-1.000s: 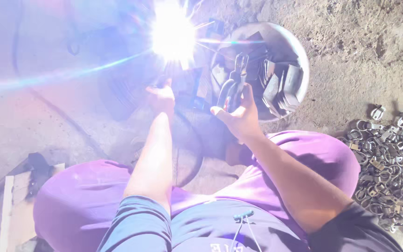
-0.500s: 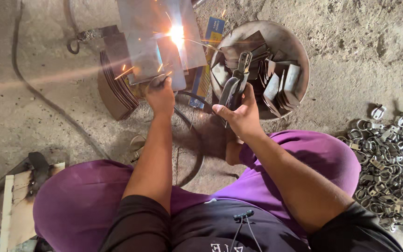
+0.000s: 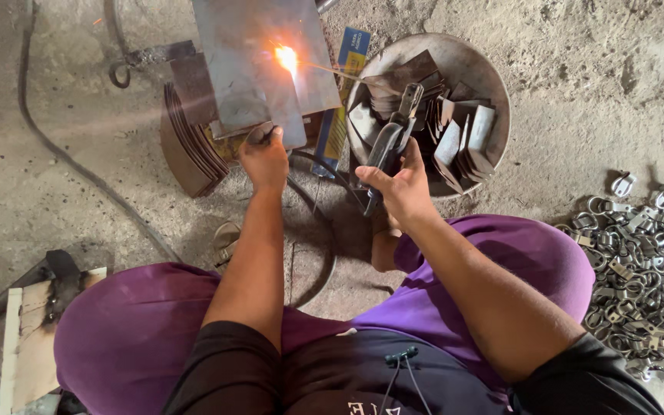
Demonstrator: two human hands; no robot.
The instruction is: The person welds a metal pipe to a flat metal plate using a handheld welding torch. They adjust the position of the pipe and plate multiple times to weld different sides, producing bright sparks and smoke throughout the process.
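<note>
My right hand point(image 3: 403, 187) grips a welding electrode holder point(image 3: 390, 142). Its thin rod point(image 3: 330, 71) reaches left to a glowing orange spot point(image 3: 287, 57) on a flat steel plate point(image 3: 249, 69). My left hand point(image 3: 263, 156) pinches a small metal ring piece at the plate's near edge. The plate rests on a stack of curved rusty metal strips point(image 3: 190, 146). I sit on the floor with purple trousers, knees apart.
A round metal bowl point(image 3: 479, 65) of cut steel pieces stands right of the plate. A blue packet point(image 3: 343, 107) lies between them. A pile of finished metal rings point(image 3: 643, 261) lies at the right. A cable point(image 3: 63, 154) crosses the concrete floor at left; a wooden board point(image 3: 28, 342) lies lower left.
The blinding arc flare has faded to a small orange glow. The plate, bowl and both hands are now plainly visible. Neither hand has shifted much.
</note>
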